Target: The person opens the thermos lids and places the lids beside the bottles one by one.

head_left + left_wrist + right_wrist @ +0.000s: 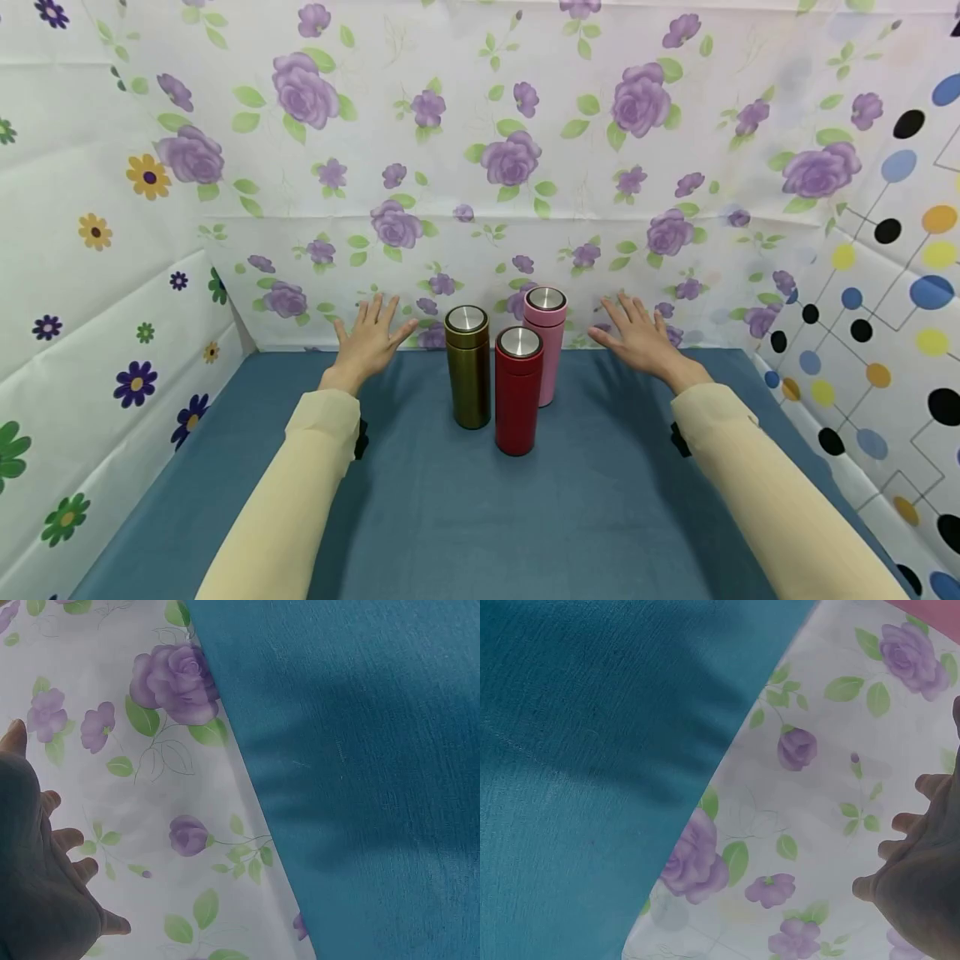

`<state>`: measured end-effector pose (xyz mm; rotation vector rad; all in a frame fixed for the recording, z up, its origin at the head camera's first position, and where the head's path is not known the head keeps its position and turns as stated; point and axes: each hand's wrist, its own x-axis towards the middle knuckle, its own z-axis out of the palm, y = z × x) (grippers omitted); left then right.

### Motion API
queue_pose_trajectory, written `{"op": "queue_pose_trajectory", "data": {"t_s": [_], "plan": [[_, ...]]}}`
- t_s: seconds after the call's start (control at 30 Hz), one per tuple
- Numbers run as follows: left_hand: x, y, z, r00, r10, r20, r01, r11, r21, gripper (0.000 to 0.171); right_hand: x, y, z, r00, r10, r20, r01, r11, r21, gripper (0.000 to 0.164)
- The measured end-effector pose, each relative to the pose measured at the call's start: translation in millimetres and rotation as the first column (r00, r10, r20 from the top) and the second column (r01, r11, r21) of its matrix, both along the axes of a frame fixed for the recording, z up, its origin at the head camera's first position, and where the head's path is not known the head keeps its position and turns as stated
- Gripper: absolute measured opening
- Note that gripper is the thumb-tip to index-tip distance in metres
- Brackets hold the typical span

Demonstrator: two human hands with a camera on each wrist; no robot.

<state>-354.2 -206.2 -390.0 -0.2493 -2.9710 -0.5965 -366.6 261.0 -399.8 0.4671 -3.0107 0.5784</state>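
Three slim thermos bottles with silver-topped lids stand upright, close together, on the blue tabletop. The olive-gold thermos [469, 375] is on the left, the red thermos [517, 400] in front, and the pink thermos [551, 333] behind it, partly hidden by the red one. To the left of the bottles my left hand [367, 343] hovers over the table, palm down with fingers spread, holding nothing. On the other side my right hand [639, 337] is held the same way, empty and apart from the pink thermos. Both wrist views show the spread fingers against the flowered sheet.
A blue cloth [480, 525] covers the table. Behind it rises a white sheet with purple roses [457, 175]. A flower-print sheet [82, 333] stands along the left side, and a dotted sheet [885, 333] along the right.
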Motion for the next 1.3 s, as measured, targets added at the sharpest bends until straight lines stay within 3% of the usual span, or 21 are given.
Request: {"op": "queue_pose_trajectory", "data": {"t_s": [0.53,0.77,1.0,1.3], "plan": [[5.4,2.4,3.2,1.000,-0.026,-0.015,0.027,0.999,0.040,0.079,12.2,0.9,6.6,0.998,0.031,-0.051,-0.033,0.999,-0.033,0.084],[8.1,7.6,2.0,0.999,-0.041,-0.003,0.042,0.996,0.085,0.077,15.1,6.0,5.0,1.000,0.024,-0.017,-0.025,0.998,-0.059,0.082],[9.8,11.4,-0.9,0.996,-0.070,-0.054,0.076,0.991,0.112,0.075,14.9,7.8,4.3,1.000,0.022,-0.015,-0.023,0.997,-0.077,0.083],[12.6,13.2,-0.9,0.995,-0.078,-0.062,0.086,0.986,0.145,0.074,18.7,5.5,7.9,0.999,0.037,-0.032,-0.040,0.993,-0.110,0.083]]}}
